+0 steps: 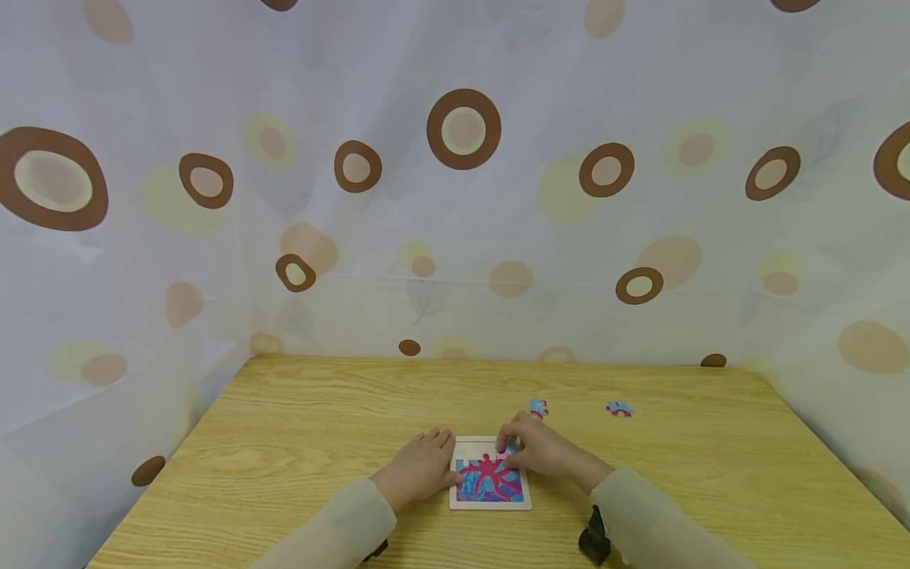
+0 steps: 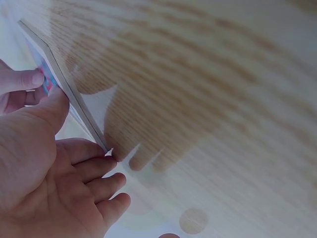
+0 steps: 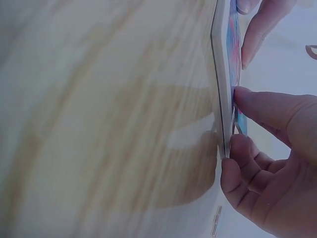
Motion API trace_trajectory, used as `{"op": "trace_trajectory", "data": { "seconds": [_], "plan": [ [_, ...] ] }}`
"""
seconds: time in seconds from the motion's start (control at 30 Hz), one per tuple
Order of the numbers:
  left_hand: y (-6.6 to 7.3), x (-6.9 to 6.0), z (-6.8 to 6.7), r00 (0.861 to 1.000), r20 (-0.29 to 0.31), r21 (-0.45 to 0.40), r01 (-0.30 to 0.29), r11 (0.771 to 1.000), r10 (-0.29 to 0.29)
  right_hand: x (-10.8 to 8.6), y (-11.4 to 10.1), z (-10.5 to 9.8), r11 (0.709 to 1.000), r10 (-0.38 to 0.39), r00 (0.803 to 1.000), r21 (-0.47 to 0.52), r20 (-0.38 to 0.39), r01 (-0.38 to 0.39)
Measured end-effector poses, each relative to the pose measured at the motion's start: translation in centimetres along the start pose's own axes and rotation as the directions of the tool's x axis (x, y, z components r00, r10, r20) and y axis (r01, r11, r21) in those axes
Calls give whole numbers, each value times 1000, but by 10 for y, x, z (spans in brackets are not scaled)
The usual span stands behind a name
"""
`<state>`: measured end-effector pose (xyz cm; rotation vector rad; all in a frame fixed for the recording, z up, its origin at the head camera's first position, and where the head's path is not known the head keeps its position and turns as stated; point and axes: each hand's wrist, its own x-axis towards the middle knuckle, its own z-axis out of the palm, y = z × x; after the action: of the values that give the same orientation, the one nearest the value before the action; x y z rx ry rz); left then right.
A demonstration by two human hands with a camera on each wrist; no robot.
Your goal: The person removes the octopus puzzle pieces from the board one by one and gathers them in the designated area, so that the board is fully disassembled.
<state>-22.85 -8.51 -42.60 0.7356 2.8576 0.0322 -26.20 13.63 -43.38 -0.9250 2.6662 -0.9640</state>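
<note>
A white-framed puzzle tray [image 1: 490,506] lies on the table with a pink octopus picture [image 1: 487,479] on blue and purple filling its lower part. My left hand [image 1: 419,468] rests along the tray's left side, its thumb over the edge and its fingers extended, as the left wrist view shows. At the tray's upper right, my right hand [image 1: 546,452] pinches a blue and pink puzzle piece [image 1: 510,448] between thumb and fingers. That piece [image 3: 241,123] is mostly hidden by the fingers in the right wrist view. The tray's upper left part shows bare white.
Beyond the right hand lie two loose puzzle pieces, a nearer-centre piece [image 1: 538,408] and another piece [image 1: 620,408] farther right. The wooden table [image 1: 306,427] meets a patterned curtain [image 1: 462,316] at its back edge.
</note>
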Motion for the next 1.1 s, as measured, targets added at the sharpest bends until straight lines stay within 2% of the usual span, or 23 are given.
{"op": "trace_trajectory", "data": {
  "seconds": [0.2,0.4,0.57,0.67,0.73,0.83,0.93,1.03,1.1],
  "plan": [
    [0,0,0,1000,4,6,-6,1000,6,1,-1,-1,999,29,999,40,-39,-27],
    [0,-1,1,1000,0,11,-10,1000,10,-2,2,-3,992,36,999,124,-35,-31],
    [0,-2,-2,1000,-1,7,-5,1000,5,-1,4,-5,990,16,1000,143,-16,-13],
    [1,-2,-2,1000,3,10,-9,1000,9,-2,5,-5,985,38,999,169,-26,-33],
    [1,-3,-3,1000,8,8,-12,1000,12,-2,4,-5,976,87,996,202,-33,-79],
    [1,-3,-3,1000,14,8,-14,1000,14,-4,5,-7,945,148,988,301,-41,-129],
    [1,-3,-3,1000,8,18,-18,1000,18,-6,9,-16,916,145,989,383,-35,-121],
    [1,-4,-3,1000,1,27,-23,999,23,-11,18,-31,906,131,991,411,-34,-106],
    [1,-4,-2,1000,-3,32,-26,999,26,-15,27,-43,897,159,987,424,-35,-130]
  ]
}}
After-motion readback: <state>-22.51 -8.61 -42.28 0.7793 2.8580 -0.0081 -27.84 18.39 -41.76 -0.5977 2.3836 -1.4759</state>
